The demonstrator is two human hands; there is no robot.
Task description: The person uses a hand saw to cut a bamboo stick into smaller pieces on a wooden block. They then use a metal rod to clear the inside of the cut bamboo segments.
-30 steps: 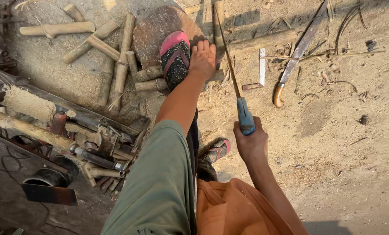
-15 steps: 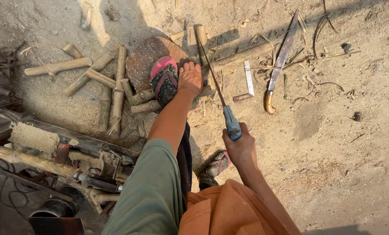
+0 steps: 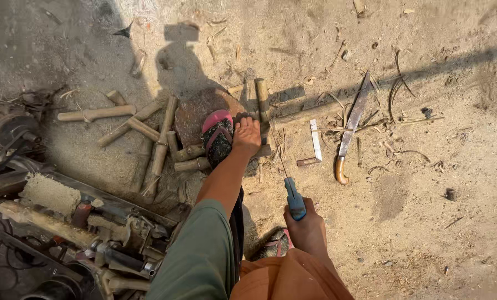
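Since the earlier frames: my right hand [image 3: 308,229] has drawn the saw [image 3: 286,175] back toward me, and my left hand keeps its place on the bamboo.
Right hand: my fingers are wrapped tight round the saw's blue handle, just above my orange-clad knee; the thin blade runs up and away from me toward the bamboo.
Left hand [image 3: 246,135]: it rests palm down on the bamboo piece [image 3: 263,100], fingers curled over its near end, beside my foot in the pink-edged sandal [image 3: 218,139].
Bamboo piece: it lies on the sandy ground at the edge of a flat reddish stone [image 3: 196,111], its far end pointing away from me.
Nearby: cut bamboo lengths [image 3: 159,145] lie scattered left of the stone; a metal square [image 3: 314,145] and a long knife with a curved wooden handle [image 3: 349,129] lie to the right, well apart from my hands.
Lower left: dark machine parts [image 3: 65,228].
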